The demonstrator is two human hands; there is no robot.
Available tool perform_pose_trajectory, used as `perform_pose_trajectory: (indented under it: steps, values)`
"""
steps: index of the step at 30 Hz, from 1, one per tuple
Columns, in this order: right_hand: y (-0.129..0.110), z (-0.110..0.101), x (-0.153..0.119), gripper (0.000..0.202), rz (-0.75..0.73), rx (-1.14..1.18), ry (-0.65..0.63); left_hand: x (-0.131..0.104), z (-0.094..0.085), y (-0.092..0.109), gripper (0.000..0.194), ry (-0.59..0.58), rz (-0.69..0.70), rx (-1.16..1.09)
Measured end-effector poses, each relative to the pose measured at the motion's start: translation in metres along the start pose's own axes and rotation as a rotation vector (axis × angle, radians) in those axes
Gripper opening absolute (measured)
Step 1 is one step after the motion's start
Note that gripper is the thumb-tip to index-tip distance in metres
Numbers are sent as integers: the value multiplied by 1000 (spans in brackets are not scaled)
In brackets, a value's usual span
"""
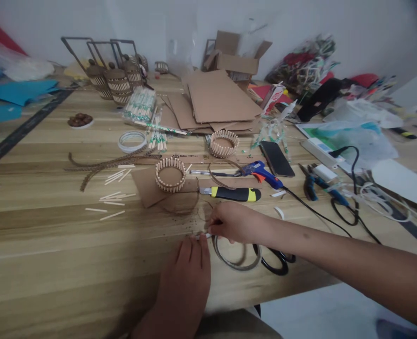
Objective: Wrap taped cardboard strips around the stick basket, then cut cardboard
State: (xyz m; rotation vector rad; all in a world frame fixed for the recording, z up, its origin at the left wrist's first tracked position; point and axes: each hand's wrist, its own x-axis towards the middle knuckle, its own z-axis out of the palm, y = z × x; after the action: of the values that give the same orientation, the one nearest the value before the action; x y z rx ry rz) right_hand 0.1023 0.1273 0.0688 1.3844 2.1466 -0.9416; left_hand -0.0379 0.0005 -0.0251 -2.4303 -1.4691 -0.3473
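A short white strip (204, 236) lies low over the table's near part, between my two hands. My right hand (235, 222) is closed in a pinch at the strip's right end. From below, my left hand (186, 268) reaches up with its fingers together and bent, fingertips at the strip's left end; its thumb is hidden. Beside my right hand rests a thin grey-brown ring (242, 269). Black-handled scissors (277, 269) lie partly under my right forearm. A yellow-and-black utility knife (235, 194) is just beyond my right hand.
A round stick fence (171, 175) stands on cardboard (145, 188), with another stick ring (224, 143) behind. Loose sticks (113, 202) lie left. A blue glue gun (261, 172), phone (276, 158), pliers (310, 183) and power strip (321, 151) occupy the right. Cardboard sheets (222, 96) are stacked behind.
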Motion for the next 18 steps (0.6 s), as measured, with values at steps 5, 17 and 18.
perform_pose_trajectory:
  steps: [5,17,18]
  values:
    - [11,4,-1,21,-1,5,19,1,2,1,39,1,0,0]
    - [11,10,-1,22,-74,-205,74,8,-1,4,31,13,-5,2]
    - [10,10,-2,23,-66,-227,77,7,-1,4,32,-1,-3,-2]
